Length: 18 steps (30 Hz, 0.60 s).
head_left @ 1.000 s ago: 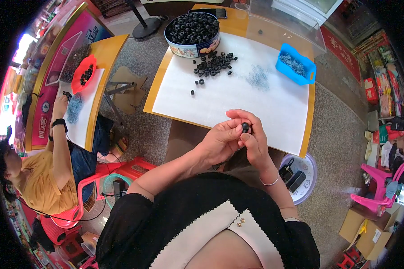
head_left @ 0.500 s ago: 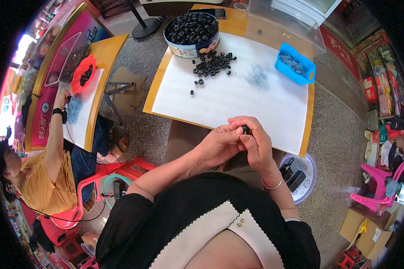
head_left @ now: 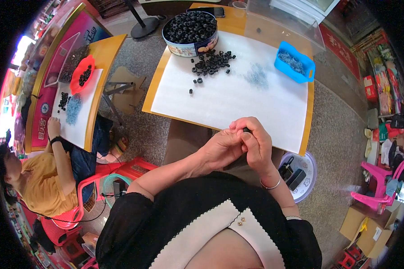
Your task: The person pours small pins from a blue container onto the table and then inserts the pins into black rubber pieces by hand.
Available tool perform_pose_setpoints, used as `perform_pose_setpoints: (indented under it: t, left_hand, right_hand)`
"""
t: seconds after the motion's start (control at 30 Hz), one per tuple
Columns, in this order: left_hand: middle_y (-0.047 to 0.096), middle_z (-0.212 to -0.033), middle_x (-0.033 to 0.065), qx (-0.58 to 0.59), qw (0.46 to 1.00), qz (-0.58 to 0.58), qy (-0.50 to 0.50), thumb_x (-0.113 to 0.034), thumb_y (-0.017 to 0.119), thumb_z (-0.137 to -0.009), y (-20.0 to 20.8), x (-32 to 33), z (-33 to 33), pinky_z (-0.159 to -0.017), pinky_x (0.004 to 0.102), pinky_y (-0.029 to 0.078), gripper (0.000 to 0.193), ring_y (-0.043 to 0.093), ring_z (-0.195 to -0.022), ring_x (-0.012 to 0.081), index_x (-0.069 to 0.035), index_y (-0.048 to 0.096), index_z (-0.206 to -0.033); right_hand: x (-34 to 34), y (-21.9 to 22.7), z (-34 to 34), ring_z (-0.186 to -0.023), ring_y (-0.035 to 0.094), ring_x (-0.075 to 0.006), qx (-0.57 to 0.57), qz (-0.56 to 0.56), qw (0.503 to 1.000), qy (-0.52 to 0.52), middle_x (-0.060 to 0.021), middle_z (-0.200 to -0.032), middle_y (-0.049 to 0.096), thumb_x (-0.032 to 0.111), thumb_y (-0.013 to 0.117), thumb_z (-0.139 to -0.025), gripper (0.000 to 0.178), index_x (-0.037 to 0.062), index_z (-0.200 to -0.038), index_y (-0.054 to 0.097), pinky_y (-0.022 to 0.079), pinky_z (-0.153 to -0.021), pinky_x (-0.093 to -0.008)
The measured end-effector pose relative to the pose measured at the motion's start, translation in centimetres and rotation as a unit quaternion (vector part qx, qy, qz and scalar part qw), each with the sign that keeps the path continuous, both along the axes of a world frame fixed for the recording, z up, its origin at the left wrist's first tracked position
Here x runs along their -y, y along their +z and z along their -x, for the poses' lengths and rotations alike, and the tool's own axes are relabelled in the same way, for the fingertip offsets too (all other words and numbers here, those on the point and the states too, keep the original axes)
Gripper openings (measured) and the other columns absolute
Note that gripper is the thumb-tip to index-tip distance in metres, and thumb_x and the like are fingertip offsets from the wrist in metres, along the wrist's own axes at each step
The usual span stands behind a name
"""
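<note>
Just beyond the near edge of the table, my hands are together in front of me. In the fingers of my right hand (head_left: 258, 142) is a small black cap-like piece (head_left: 246, 130), mostly covered by the fingertips. My left hand (head_left: 222, 145) is pinched against it; whether it holds the same piece or something tiny cannot be made out. On the white sheet (head_left: 202, 105) lie a loose pile of black pieces (head_left: 211, 64), hollow and ring-like, and a thin spread of tiny blue-grey bits (head_left: 258, 76).
A round tin (head_left: 193, 48) heaped with black pieces stands at the far left. At the far right is a blue tray (head_left: 283, 67) of blue-grey bits. Leftward, a person in a yellow shirt (head_left: 45, 184) sits at another table with a red dish (head_left: 90, 62). A basin (head_left: 310, 188) stands below right.
My fingers have closed further over the black piece, hiding more of it. The co-worker's hand has drawn back toward the near end of their table, uncovering black pieces there.
</note>
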<state>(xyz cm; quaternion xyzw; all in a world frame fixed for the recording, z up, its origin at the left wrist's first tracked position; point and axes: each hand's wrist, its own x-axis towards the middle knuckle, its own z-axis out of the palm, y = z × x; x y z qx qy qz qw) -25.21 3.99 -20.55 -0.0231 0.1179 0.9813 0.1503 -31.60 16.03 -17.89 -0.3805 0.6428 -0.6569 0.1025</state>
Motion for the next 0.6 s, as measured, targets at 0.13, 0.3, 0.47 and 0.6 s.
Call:
perform_pose_setpoints:
  t: [0.13,0.3,0.47,0.6]
  left_hand:
    - [0.061,-0.094,0.0030,-0.009,1.000,-0.010,0.026,-0.023,0.058,-0.092,-0.2,0.2,0.3,-0.079,0.0259,0.046,0.020,0.056,-0.083,0.0121,-0.005,0.061,-0.099]
    - [0.060,-0.094,0.0032,0.023,0.997,0.005,0.067,-0.024,0.056,-0.093,0.8,0.4,0.8,-0.078,0.0264,0.046,0.022,0.055,-0.084,0.0126,-0.004,0.060,-0.102]
    - [0.060,-0.094,0.0029,0.041,0.997,0.005,0.059,-0.023,0.055,-0.093,0.4,0.4,0.8,-0.078,0.0267,0.047,0.019,0.056,-0.085,0.0123,-0.006,0.060,-0.101]
    - [0.060,-0.092,0.0030,0.041,0.997,0.026,0.064,-0.023,0.056,-0.093,-0.4,0.3,1.0,-0.079,0.0266,0.047,0.018,0.056,-0.084,0.0123,-0.007,0.059,-0.100]
  right_hand:
    - [-0.3,1.4,0.1,-0.082,0.055,-0.0133,0.094,-0.046,0.994,0.023,-0.0075,-0.095,0.059,0.011,0.049,-0.090,0.024,0.0013,-0.111,0.055,0.045,-0.073,-0.0244]
    - [0.4,1.4,0.1,-0.076,0.049,-0.0044,0.208,0.061,0.976,0.004,-0.0007,-0.094,0.056,0.014,0.050,-0.092,0.031,0.0038,-0.122,0.053,0.042,-0.068,-0.0181]
    - [-0.2,1.3,0.6,-0.067,0.045,-0.0014,0.210,-0.026,0.977,0.019,0.0021,-0.088,0.055,0.012,0.048,-0.093,0.028,0.0030,-0.117,0.057,0.041,-0.060,-0.0156]
    - [-0.2,0.5,0.9,-0.064,0.045,-0.0015,0.219,-0.023,0.975,0.019,0.0007,-0.089,0.058,0.011,0.046,-0.093,0.024,0.0027,-0.111,0.059,0.040,-0.059,-0.0155]
